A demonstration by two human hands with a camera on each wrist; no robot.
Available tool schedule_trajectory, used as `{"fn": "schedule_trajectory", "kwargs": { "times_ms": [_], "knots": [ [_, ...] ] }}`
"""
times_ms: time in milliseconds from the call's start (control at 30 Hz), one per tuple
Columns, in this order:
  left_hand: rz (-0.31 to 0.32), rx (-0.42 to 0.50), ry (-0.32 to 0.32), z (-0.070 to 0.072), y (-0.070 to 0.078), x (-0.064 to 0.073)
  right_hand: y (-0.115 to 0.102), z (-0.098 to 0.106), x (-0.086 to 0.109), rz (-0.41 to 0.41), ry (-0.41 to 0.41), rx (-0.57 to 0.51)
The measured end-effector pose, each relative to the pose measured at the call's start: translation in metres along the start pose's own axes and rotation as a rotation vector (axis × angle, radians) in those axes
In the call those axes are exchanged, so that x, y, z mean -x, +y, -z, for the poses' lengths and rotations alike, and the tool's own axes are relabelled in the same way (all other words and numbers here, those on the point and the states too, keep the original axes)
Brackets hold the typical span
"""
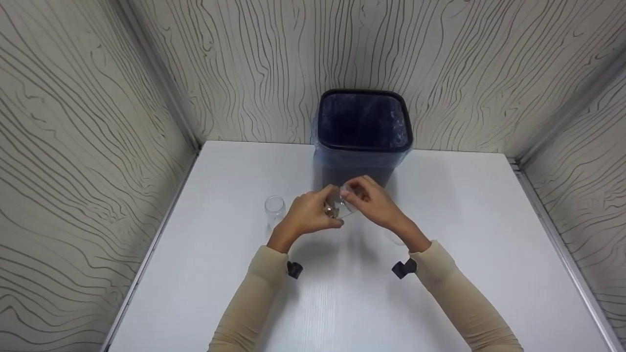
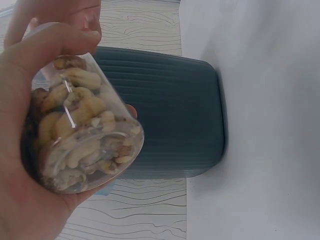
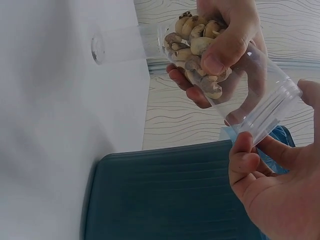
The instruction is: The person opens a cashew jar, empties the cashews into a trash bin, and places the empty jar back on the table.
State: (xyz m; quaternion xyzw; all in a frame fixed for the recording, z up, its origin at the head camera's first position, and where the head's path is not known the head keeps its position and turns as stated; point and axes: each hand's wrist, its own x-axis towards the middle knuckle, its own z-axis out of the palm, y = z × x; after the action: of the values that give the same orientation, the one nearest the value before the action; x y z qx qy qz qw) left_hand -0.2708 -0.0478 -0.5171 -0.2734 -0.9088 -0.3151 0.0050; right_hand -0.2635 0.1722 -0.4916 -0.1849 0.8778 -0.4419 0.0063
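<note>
My left hand (image 1: 309, 211) grips a tilted clear jar (image 3: 235, 100) round its lower part. Knobbly tan and brown dried pieces (image 2: 77, 107) fill the jar's base end; their exact kind is unclear. At the other end, my right hand (image 3: 280, 185) holds the ridged, see-through mouth end between thumb and fingers. Whether a separate clear lid sits there cannot be made out. Both hands are over the table, just in front of the bin. To the left of my left hand, a second clear container (image 1: 275, 208) stands upright on the table.
A dark bin (image 1: 359, 168) lined with a bluish bag stands at the back of the white table (image 1: 234, 171), against a wood-patterned wall (image 1: 264, 73). Beside my right wrist lies a faint clear round object (image 1: 397, 238), partly hidden. Similar panels rise on both sides.
</note>
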Motion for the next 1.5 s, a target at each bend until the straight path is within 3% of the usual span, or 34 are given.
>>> {"fn": "schedule_trajectory", "kwargs": {
  "times_ms": [400, 767, 1500],
  "knots": [
    [0.002, -0.005, 0.008, 0.0000, 0.0009, -0.0021, 0.0026, -0.0001, 0.0009, 0.050, 0.021, -0.031],
    [0.001, -0.019, 0.004, -0.0001, 0.0012, -0.0033, 0.0057, 0.0037, 0.0037, 0.152, -0.011, -0.099],
    [0.009, -0.034, -0.003, 0.0007, 0.0019, -0.0017, 0.0053, 0.0065, 0.0074, 0.260, -0.050, -0.185]
  ]
}}
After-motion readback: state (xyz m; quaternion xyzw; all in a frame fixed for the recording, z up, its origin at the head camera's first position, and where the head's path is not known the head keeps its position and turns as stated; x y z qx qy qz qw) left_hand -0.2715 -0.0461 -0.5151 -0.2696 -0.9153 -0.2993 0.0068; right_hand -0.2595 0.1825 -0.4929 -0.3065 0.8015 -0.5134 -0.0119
